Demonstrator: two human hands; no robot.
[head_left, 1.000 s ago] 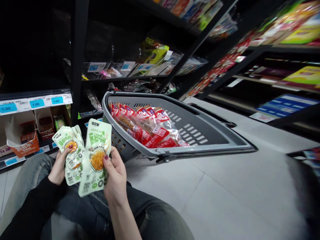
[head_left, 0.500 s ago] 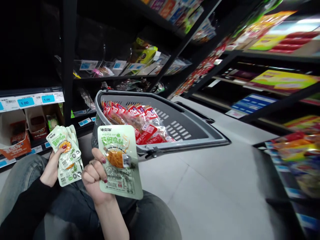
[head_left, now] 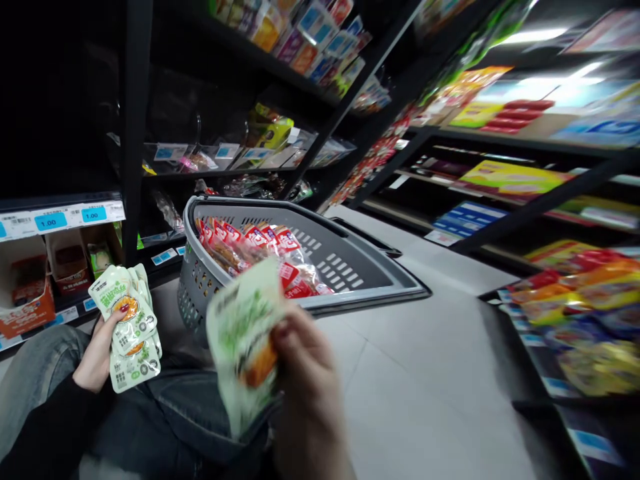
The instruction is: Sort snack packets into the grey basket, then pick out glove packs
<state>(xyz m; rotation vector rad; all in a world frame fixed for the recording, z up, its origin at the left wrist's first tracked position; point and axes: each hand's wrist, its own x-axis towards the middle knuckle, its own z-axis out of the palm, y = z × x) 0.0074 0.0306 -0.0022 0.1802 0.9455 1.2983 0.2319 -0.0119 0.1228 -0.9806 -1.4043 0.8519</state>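
Observation:
My left hand (head_left: 97,357) is closed around a small stack of pale green snack packets (head_left: 126,323) at the lower left, over my knee. My right hand (head_left: 305,380) grips a single green snack packet (head_left: 245,340), blurred by motion, in front of the near rim of a grey shopping basket (head_left: 380,277). The basket stands on the floor and holds several red snack packets (head_left: 255,250).
Black shelves with price tags (head_left: 50,220) and cardboard snack boxes (head_left: 27,293) stand on the left. More stocked shelves run along the right, with colourful packets (head_left: 580,300) low down. Grey tiled floor (head_left: 425,387) lies between them. My jeans-clad legs (head_left: 200,413) are below.
My right hand has pulled one green packet away from the stack and carried it rightward toward the basket. The left hand keeps the remaining packets. The view has swung right.

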